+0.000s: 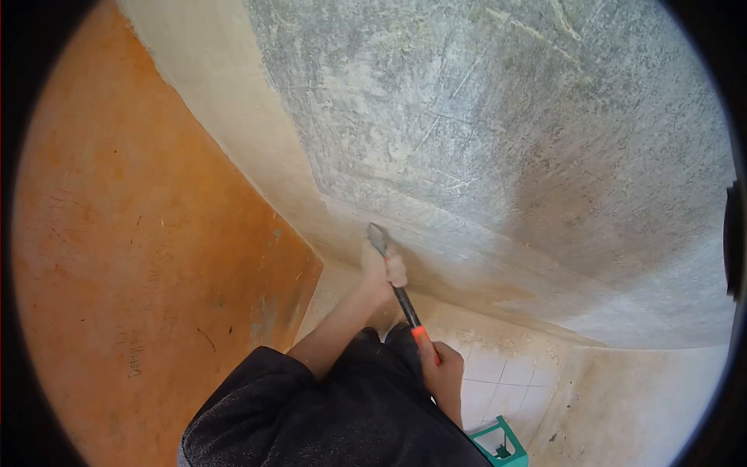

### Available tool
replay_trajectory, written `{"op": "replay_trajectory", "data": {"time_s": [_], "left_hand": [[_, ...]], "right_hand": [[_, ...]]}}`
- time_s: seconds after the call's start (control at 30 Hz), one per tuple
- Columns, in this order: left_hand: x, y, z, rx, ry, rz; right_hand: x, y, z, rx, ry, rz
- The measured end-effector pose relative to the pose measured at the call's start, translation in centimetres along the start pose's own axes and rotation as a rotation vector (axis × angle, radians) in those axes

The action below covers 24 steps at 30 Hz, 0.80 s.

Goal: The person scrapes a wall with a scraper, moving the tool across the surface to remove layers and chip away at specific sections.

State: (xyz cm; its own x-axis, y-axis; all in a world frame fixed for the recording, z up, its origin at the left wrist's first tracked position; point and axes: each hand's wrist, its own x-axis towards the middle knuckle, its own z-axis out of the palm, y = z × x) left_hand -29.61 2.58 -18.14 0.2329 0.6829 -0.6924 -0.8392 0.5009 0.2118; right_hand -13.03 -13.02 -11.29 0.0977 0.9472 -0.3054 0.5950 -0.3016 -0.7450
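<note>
A person works a long-handled scraper [405, 305] against a grey wall [545, 140], seen from above in a narrow corner. The left hand [382, 270] grips the black shaft just below the blade, fingers [396, 275] wrapped shut around it, with the bare forearm stretched up from a dark sleeve [257, 405]. The right hand [442, 374] is closed tight on the lower end of the handle, just beneath its orange band. The tool runs aslant between the two hands, its metal blade tip touching the wall's lower part, where the scratched grey surface gives way to a paler, cream strip [257, 132] that runs into the corner. To the left, close by the left arm, stands a broad orange panel [140, 218], marked and scuffed. Below the hands lies a white tiled floor [506, 373], dusty along the foot of the wall. A green stool [504, 449] sits on the tiles just beside the right forearm, partly cut off by the frame's lower edge.
</note>
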Motion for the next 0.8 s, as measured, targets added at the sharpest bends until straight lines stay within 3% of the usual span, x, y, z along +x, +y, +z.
{"op": "replay_trajectory", "data": {"time_s": [0.17,0.27,0.3,0.37,0.43,0.5,0.53,0.63,0.7,0.77,0.8], "left_hand": [[-0.4,-0.4,0.6,-0.064,-0.015,-0.037],[-2.0,-1.9,2.8,0.001,-0.004,-0.055],[-1.7,-1.0,2.1,-0.003,-0.006,-0.054],[-0.8,1.3,-0.2,-0.001,0.013,0.019],[-0.3,1.6,-1.4,0.023,0.023,0.025],[0.1,1.5,-1.1,0.041,0.02,0.032],[-0.2,0.6,-0.3,-0.008,-0.004,-0.012],[-1.4,-0.2,1.7,-0.024,-0.027,-0.034],[-1.6,1.7,0.7,0.0,0.044,-0.013],[1.3,4.0,-4.3,-0.072,0.0,-0.029],[1.2,5.1,-4.6,-0.076,0.008,0.031]], "right_hand": [[-0.3,0.4,-1.0,0.062,0.007,0.062],[-1.9,1.1,-1.8,0.124,-0.012,0.209],[-1.6,0.7,-1.2,0.119,-0.012,0.206],[-0.2,-0.4,1.1,-0.014,-0.009,-0.008],[0.1,-0.4,2.3,-0.005,-0.095,0.038],[0.0,0.3,1.9,0.125,0.007,0.008],[-0.4,-0.5,0.3,0.074,-0.021,0.125],[-1.4,-0.1,-0.7,0.108,-0.018,0.181],[0.1,-0.3,1.7,0.049,-0.034,0.139],[2.3,-0.1,5.0,0.053,-0.077,-0.11],[3.2,-0.8,5.3,0.027,-0.14,-0.063]]}}
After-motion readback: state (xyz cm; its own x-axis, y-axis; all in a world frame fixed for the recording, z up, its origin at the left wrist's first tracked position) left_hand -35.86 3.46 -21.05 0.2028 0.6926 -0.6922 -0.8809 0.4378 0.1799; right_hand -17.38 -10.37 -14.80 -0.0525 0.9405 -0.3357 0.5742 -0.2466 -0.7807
